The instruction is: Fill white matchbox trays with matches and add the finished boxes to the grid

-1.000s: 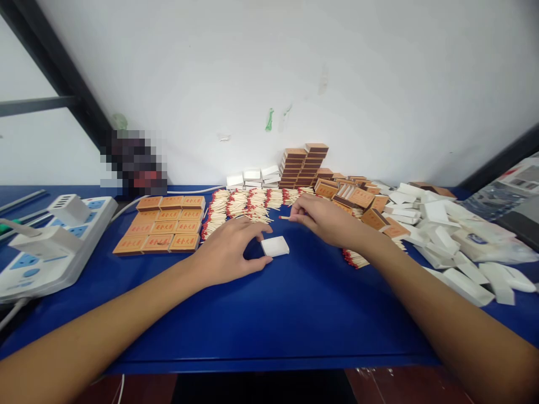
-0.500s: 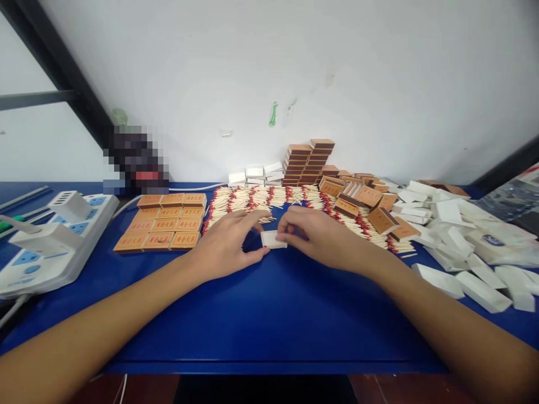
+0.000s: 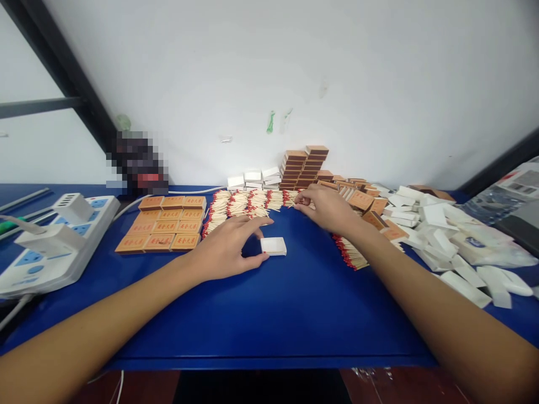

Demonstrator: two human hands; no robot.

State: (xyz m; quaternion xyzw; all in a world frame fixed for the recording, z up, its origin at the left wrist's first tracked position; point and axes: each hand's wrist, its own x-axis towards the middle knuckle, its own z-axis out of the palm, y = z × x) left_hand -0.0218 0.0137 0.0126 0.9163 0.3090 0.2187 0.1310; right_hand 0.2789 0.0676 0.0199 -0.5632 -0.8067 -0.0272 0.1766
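A small white matchbox tray lies on the blue table. My left hand curves around the tray's left end, fingers apart, thumb tip against its near corner and forefinger stretched above it. My right hand reaches further back to the row of red-tipped matches. Its fingertips are pinched together on matches at the right end of that row. More matches lie under my right wrist.
Orange matchboxes lie in a flat grid at the left, with a white power strip beyond them. A stack of brown boxes and white trays stands by the wall. Loose orange sleeves and white trays pile up at the right.
My right hand has left the white tray and moved back and to the right, to the match row. My left hand stays at the tray, its forefinger lifted off.
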